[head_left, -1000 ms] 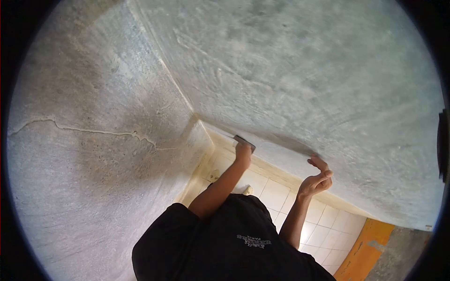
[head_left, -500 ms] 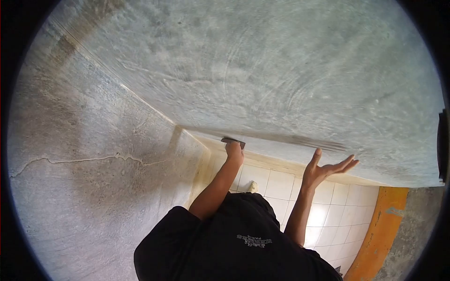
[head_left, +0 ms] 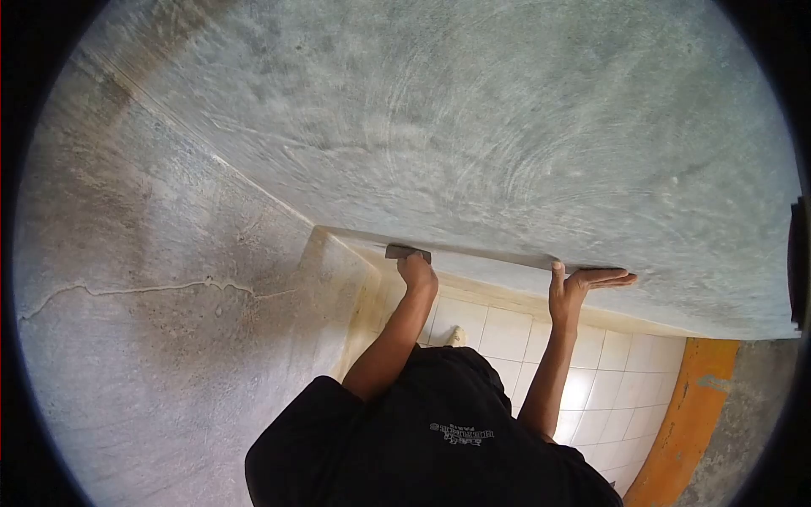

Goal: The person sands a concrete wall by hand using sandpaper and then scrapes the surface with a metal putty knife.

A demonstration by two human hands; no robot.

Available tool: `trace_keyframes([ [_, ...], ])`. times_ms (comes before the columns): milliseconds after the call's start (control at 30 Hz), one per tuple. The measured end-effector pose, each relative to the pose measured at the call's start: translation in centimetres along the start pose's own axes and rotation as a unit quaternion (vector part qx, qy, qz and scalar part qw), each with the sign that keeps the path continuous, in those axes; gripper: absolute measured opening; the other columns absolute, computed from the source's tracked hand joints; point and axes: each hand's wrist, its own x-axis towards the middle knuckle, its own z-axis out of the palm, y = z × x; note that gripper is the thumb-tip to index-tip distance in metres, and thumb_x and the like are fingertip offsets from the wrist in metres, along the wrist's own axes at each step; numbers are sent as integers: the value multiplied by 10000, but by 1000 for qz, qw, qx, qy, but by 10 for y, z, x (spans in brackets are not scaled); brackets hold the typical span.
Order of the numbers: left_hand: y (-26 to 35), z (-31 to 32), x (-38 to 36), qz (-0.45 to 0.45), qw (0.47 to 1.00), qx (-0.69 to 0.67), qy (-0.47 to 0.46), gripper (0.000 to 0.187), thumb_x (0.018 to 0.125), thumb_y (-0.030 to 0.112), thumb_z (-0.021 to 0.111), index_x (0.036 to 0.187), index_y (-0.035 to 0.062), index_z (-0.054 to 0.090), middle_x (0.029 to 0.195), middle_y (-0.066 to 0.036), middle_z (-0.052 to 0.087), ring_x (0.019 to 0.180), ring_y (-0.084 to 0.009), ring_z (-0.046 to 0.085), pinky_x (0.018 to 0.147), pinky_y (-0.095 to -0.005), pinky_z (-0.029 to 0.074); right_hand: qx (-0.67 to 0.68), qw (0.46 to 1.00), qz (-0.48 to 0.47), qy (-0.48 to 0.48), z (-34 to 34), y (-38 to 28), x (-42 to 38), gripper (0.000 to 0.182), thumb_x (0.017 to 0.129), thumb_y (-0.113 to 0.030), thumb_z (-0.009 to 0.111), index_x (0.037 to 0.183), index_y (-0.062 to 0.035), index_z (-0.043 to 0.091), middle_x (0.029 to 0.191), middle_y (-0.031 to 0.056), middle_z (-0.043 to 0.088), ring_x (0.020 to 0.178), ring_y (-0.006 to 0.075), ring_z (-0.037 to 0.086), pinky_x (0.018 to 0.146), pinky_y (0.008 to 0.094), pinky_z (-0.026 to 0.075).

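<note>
My left hand (head_left: 416, 272) is closed round a small flat dark rectangular piece (head_left: 407, 253), held at the lower part of the grey wall (head_left: 473, 160). Its exact kind does not show; it could be a scraper blade or a sanding pad. To the right, my right hand (head_left: 570, 291) lies flat with the palm towards the same wall, thumb pointing up and fingers stretched out to the right. Nothing is in it. Fingertips appear to touch the wall surface or its shadow line.
A second grey wall (head_left: 169, 338) with a long crack meets the first at a corner on the left. White floor tiles (head_left: 507, 334) lie below, with a foot (head_left: 457, 336) on them. An orange painted strip (head_left: 684, 422) borders the floor at right.
My left hand has shifted slightly left with the dark piece. My right hand has turned from a raised, spread pose to lie flatter at the wall, its fingers closer together.
</note>
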Motion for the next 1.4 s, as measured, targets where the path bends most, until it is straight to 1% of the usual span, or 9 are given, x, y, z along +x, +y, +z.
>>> trace_keyframes([
  [133, -66, -55, 73, 109, 989, 77, -59, 413, 759, -105, 408, 1156, -7, 463, 1117, -71, 502, 976, -161, 508, 869, -298, 427, 28, 999, -9, -15, 0, 10, -3, 1208, 832, -637, 533, 1343, 12, -348, 1352, 308, -426, 1254, 435, -418, 979, 636, -223],
  [300, 0, 12, -45, 69, 994, -17, -88, 414, 824, -91, 419, 1228, 0, 435, 1191, -101, 507, 1089, -201, 504, 927, -342, 423, 9, 999, -46, -22, -2, 25, -3, 1200, 837, -647, 513, 1339, 27, -343, 1345, 327, -420, 1252, 442, -417, 971, 640, -227],
  [533, -15, -1, -9, 106, 994, -21, -25, 435, 821, -109, 408, 1255, -78, 400, 1260, -151, 482, 1125, -254, 499, 979, -364, 400, 27, 996, -61, -65, -7, 31, -7, 1158, 855, -643, 482, 1353, 15, -330, 1311, 353, -433, 1210, 487, -434, 937, 667, -241],
  [700, -9, 17, -53, 74, 997, 4, -28, 438, 840, -90, 399, 1265, 17, 415, 1292, -111, 453, 1161, -211, 460, 1003, -336, 357, 3, 993, -80, -81, -18, 41, -14, 1021, 895, -575, 475, 1438, -49, -210, 1389, 305, -379, 1262, 484, -380, 995, 660, -183],
  [900, -20, -46, 17, 46, 995, 56, -69, 461, 786, -93, 412, 1242, -29, 439, 1144, -101, 522, 996, -209, 525, 906, -319, 416, 62, 993, -86, -47, -46, 38, -21, 795, 929, -480, 478, 1495, -79, 89, 1539, 219, -75, 1413, 392, -123, 1096, 583, -70],
  [1000, -22, -65, 15, 122, 977, 149, -88, 358, 813, -38, 481, 1171, -47, 501, 1120, -110, 562, 981, -211, 549, 854, -306, 436, 86, 991, -102, 11, -57, 43, -23, 527, 955, -284, 493, 1411, -60, 352, 1515, 198, 171, 1409, 360, 143, 1116, 537, 129],
  [1067, -23, -69, 16, 131, 957, 240, -97, 286, 821, -6, 517, 1101, -58, 544, 1061, -127, 600, 959, -227, 576, 828, -309, 447, 114, 988, -95, 50, -62, 40, -21, 379, 944, -119, 504, 1316, -52, 490, 1453, 185, 305, 1358, 341, 296, 1078, 487, 287],
  [1333, -5, -59, 27, 246, 720, 627, -166, 235, 860, 133, 594, 917, -93, 622, 896, -257, 652, 846, -339, 650, 729, -378, 494, 74, 990, -103, 63, -60, 44, -17, 358, 917, -51, 530, 1274, -75, 544, 1414, 165, 335, 1339, 321, 314, 1057, 471, 312],
  [1400, -8, -65, 49, 206, 720, 618, -237, 275, 860, 177, 616, 923, -90, 626, 915, -255, 656, 858, -348, 649, 744, -390, 493, 81, 991, -97, 50, -62, 45, -18, 353, 916, -53, 533, 1268, -78, 551, 1419, 160, 322, 1345, 315, 303, 1058, 469, 308],
])
